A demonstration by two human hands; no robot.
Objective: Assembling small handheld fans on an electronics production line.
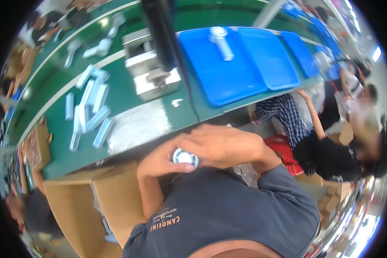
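Close in front of my chest, both hands are closed round a small round part [185,158] with a pale slotted face and a darker rim. My left hand [155,161] grips it from the left, its thumb on the lower edge of the face. From the right, my right hand [228,145] wraps over it, fingers overlapping the left ones. The rest of the part is hidden in my hands. Beyond them on the green bench [116,160] lies a clear plastic sheet [138,124], with a pile of pale blue oblong pieces [88,99] to its left.
A metal press-like fixture [155,81] stands past the sheet, near a small white piece [176,102]. Blue trays [210,88] sit to its right, one bearing a pale handheld fan-like piece [222,45]. An open cardboard box [71,193] is at my left; a co-worker [331,155] sits at right.
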